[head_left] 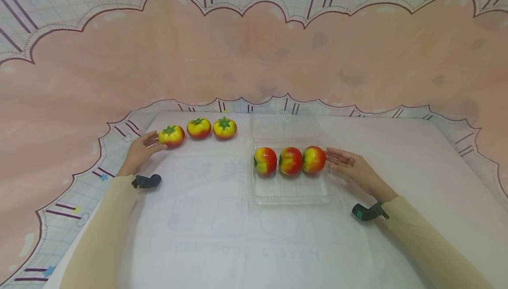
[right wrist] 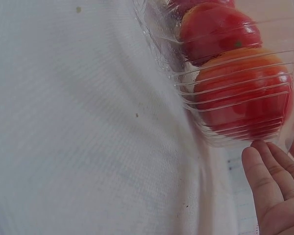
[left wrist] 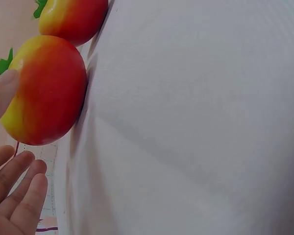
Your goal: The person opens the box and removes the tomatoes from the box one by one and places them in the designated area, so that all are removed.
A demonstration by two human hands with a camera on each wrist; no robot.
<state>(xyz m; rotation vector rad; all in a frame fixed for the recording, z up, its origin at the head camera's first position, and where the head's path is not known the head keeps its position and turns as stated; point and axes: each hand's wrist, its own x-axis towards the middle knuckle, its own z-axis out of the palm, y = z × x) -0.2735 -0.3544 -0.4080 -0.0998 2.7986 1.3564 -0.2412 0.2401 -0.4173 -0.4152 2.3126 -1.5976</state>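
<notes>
Left wrist: cropped grip [left wrist: 14, 196] beside nearest fruit [left wrist: 49, 90]

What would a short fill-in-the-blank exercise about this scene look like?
1. The box holds ____ fruits.
2. The hand nearest the box is the person's ____ one.
3. The leaves on top of the loose fruits are coloured ____.

Missing words: three; right; green.

Hands [left wrist: 12, 203] [right wrist: 284, 209] partly outside wrist views
</notes>
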